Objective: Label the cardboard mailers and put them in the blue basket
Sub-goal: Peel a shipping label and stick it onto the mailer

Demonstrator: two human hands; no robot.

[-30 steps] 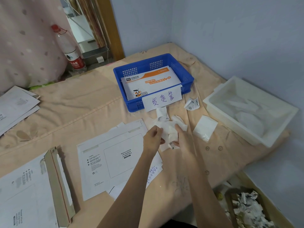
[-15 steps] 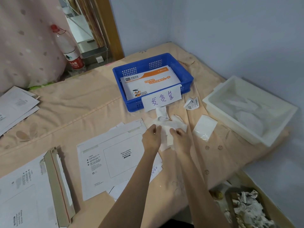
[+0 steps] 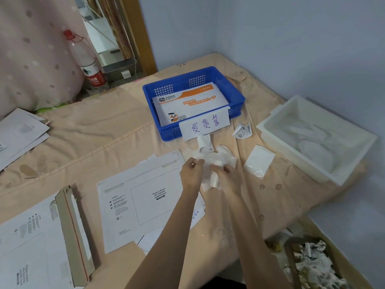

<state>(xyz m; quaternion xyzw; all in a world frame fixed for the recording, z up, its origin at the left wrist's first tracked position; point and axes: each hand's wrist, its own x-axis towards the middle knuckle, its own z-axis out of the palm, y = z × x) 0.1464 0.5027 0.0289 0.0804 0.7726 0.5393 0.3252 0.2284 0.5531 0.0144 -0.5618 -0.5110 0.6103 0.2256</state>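
Head view: left hand (image 3: 191, 174) and right hand (image 3: 227, 176) both pinch label sheet (image 3: 210, 176) just right of near mailer (image 3: 145, 203). Risk: thin backing tears, sticky face folds onto itself, label lands crooked.

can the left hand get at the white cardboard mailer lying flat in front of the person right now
Probably not at once: the left hand is pinching the white label paper together with the right hand. The white cardboard mailer lies uncovered directly beside it, so once it lets go the way looks free.

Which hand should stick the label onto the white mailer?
Probably the left hand: it lies right over the mailer edge, while the right hand sits farther off. Both pinch the label now.
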